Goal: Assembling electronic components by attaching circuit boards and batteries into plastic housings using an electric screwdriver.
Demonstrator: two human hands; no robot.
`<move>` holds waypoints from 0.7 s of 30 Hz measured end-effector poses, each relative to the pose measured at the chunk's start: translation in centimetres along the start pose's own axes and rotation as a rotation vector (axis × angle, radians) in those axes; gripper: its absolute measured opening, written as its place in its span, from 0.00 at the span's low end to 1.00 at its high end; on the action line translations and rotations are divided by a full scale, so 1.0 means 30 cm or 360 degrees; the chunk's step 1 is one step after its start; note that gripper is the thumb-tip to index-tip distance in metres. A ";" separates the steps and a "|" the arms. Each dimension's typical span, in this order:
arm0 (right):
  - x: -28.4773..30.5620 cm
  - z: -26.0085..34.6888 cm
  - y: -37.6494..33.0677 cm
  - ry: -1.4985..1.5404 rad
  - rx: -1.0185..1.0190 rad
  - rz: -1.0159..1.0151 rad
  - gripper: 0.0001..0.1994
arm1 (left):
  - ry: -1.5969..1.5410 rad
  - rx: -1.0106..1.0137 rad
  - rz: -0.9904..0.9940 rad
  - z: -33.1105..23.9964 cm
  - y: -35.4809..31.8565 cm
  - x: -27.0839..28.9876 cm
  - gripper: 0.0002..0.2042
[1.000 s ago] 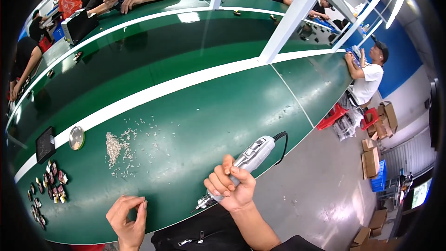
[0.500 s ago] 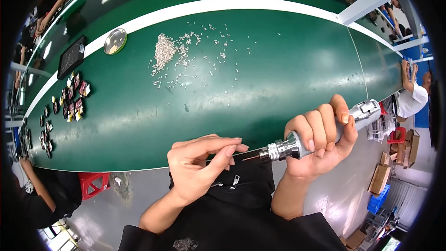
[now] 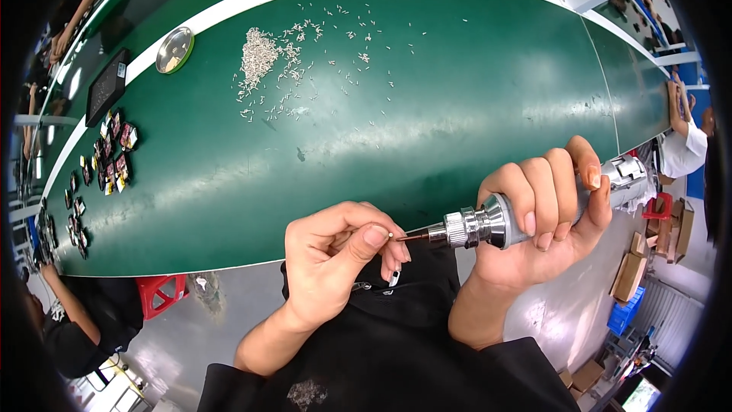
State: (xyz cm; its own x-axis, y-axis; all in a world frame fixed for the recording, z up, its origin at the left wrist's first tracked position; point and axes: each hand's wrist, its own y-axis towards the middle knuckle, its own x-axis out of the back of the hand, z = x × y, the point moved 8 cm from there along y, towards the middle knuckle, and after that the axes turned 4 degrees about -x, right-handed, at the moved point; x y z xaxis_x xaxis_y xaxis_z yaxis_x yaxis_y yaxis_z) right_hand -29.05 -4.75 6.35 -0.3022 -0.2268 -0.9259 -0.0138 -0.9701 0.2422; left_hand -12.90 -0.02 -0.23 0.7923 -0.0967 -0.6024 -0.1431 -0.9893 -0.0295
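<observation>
Left hand [image 3: 335, 255] pinches what appears to be a tiny screw against the driver [image 3: 526, 214] tip, fingers pressed together. Right hand [image 3: 545, 217] is wrapped closed round the driver. Step: loading the bit. Next calls for steady alignment. Beyond, screws [image 3: 259, 53] lie heaped on the table [image 3: 473, 91].

We work at a long green-topped bench [image 3: 473, 91] with a white stripe. On it lie a heap of small pale screws [image 3: 259, 53] (many scattered), a round metal dish [image 3: 174, 49], a dark flat tablet [image 3: 106, 86] and small dark-and-pink parts [image 3: 114, 152].
</observation>
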 end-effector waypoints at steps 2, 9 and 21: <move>0.010 0.013 0.004 -0.0020 0.0017 -0.0064 0.06 | 0.0004 0.0008 0.0013 0.008 0.006 -0.012 0.08; 0.016 0.016 0.002 -0.0105 0.0014 0.0073 0.06 | 0.0083 -0.0031 0.0027 0.005 0.012 -0.009 0.08; 0.011 0.008 0.000 -0.0081 -0.0043 0.0077 0.06 | 0.0007 0.0075 0.0150 0.023 0.024 -0.015 0.08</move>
State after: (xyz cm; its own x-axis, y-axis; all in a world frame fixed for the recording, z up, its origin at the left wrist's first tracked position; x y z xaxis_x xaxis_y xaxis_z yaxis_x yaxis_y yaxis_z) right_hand -29.38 -4.82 6.12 -0.3499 -0.2692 -0.8973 0.0273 -0.9603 0.2775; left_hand -13.77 -0.61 -0.52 0.7767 -0.1894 -0.6007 -0.2446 -0.9696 -0.0106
